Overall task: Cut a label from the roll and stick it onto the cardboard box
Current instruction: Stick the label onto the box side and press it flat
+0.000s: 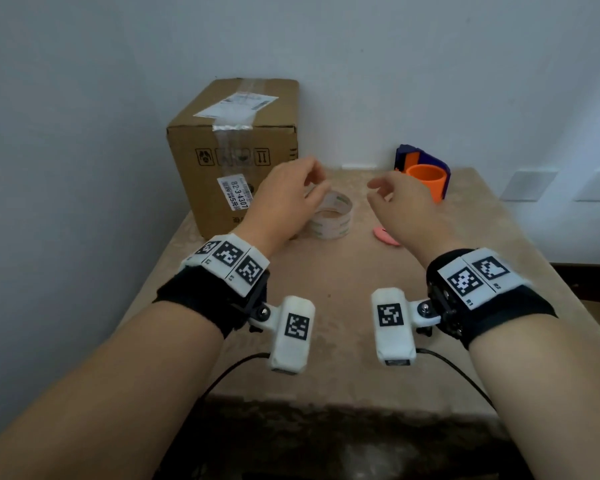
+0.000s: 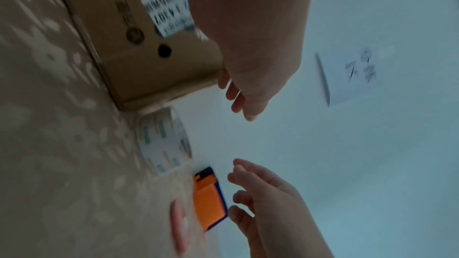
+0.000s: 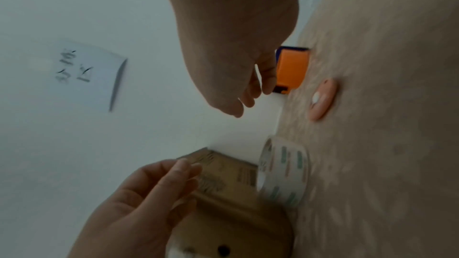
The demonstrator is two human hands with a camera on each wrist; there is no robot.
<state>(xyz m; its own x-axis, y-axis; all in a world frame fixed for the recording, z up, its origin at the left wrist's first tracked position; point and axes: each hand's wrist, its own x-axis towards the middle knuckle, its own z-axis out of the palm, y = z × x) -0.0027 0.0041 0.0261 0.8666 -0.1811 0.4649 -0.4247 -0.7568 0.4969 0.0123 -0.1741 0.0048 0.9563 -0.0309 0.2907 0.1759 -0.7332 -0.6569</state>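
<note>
Lying flat on the desk (image 1: 361, 289) just right of the box (image 1: 232, 147), the roll (image 1: 333, 216) looks light and stiff-cored, with slick sides, so take it by the outer rim and find the loose end. Your left hand (image 1: 284, 202) hovers over it, your right hand (image 1: 402, 206) beside it, both loose-fingered and empty. The pink cutter (image 1: 385, 236) lies under your right hand.

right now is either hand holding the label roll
No: in the head view the left hand and right hand hover empty above the table, while the label roll lies on it untouched.
</note>
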